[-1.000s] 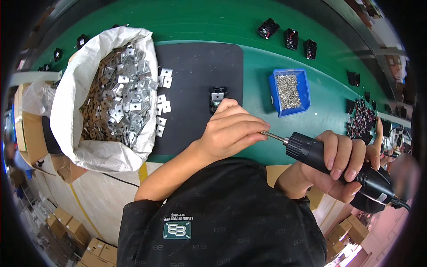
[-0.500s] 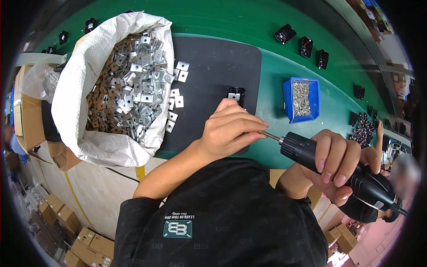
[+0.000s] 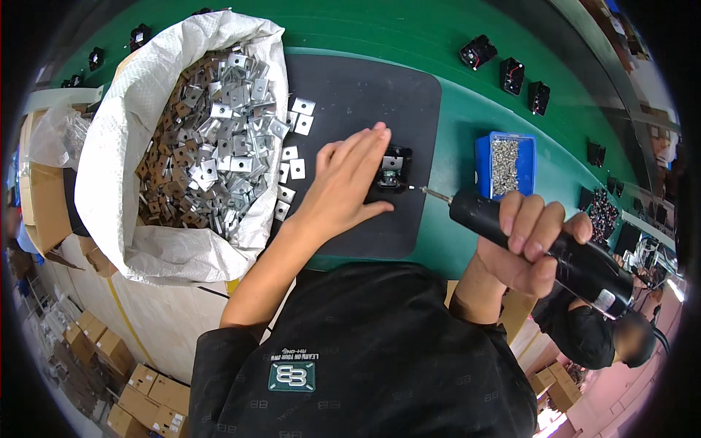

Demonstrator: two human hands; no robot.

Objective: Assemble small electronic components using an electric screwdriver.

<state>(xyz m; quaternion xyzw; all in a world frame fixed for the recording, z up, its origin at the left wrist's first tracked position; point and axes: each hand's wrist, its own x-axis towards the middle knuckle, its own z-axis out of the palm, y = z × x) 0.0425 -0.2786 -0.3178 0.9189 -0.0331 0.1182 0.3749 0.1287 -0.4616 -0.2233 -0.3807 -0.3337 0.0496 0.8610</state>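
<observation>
My right hand (image 3: 537, 244) is wrapped round a black electric screwdriver (image 3: 475, 213). Its bit points left toward a small black housing (image 3: 391, 187), with a gap between them. Something tiny and bright, perhaps a screw, shows at the bit's tip. A silver square plate (image 3: 393, 162) lies in the housing, on the dark mat (image 3: 350, 91). My left hand (image 3: 339, 182) is open just left of the housing, fingers stretched away from me and thumb apart. Whether its fingertips touch the housing I cannot tell.
A white woven sack (image 3: 109, 182) of silver plates stands left, with several loose plates (image 3: 303, 125) beside it. Right of the mat is a blue bin (image 3: 531, 164) of small screws. More black housings (image 3: 512, 76) line the green bench. Another person (image 3: 584, 328) sits at right.
My left hand has left the bit's tip, moved left and away from me, and opened beside the housing. The screwdriver has shifted slightly left and away from me, its tip nearer the housing.
</observation>
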